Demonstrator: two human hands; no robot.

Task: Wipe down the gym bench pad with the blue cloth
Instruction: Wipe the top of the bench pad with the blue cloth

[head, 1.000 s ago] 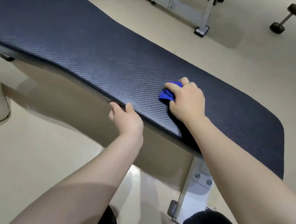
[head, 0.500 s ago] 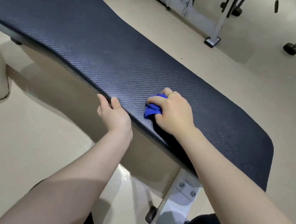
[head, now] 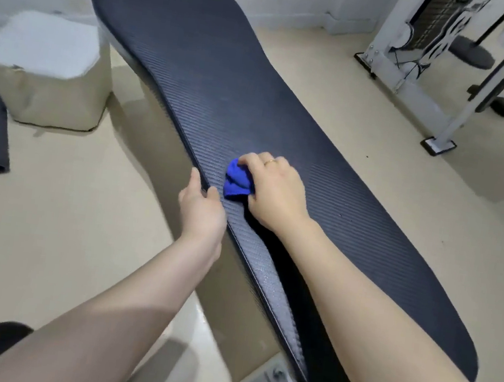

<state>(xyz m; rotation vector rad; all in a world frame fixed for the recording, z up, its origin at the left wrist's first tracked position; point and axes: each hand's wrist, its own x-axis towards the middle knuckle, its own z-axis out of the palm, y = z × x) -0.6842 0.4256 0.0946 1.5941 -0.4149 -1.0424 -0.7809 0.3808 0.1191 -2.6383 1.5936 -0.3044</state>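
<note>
Gym bench pad point(head: 196, 65), long axis running 11 to 5 o'clock, mostly ahead toward 11; right hand point(head: 271, 190), nearer, bunching the blue cloth point(head: 236, 182) against the pad at mid-length; left hand point(head: 202, 206) gripping the pad's edge at 8 o'clock of the cloth.
</note>
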